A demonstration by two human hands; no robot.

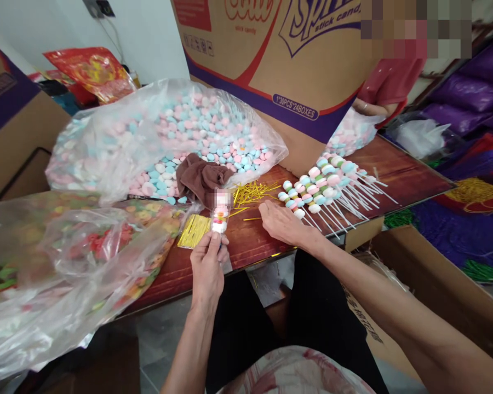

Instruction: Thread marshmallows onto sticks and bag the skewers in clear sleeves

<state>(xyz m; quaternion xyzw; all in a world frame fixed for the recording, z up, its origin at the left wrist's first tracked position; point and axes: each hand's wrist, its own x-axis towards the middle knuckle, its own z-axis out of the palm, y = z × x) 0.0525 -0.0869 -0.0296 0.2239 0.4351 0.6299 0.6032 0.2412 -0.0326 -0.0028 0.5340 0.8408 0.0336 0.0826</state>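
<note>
My left hand (208, 262) is closed around the lower end of a wrapped candy skewer (220, 214), which stands upright with white, pink and orange pieces. My right hand (280, 221) is over the table, its fingers bent together beside loose gold twist ties (252, 194); whether a tie is between them is too small to tell. To its right lies a pile of candy skewers (322, 186) with white sticks pointing toward the front right. A packet of gold ties (195, 231) lies left of the held skewer. Behind it is a brown cloth (201, 178).
A large clear bag of pastel candies (205, 123) fills the back left, another bag of gummy candies (102, 257) the front left. A tall carton (271, 65) stands behind. A person in a red top (394, 82) is at the back right. An open box (427, 273) sits below the table (411, 169).
</note>
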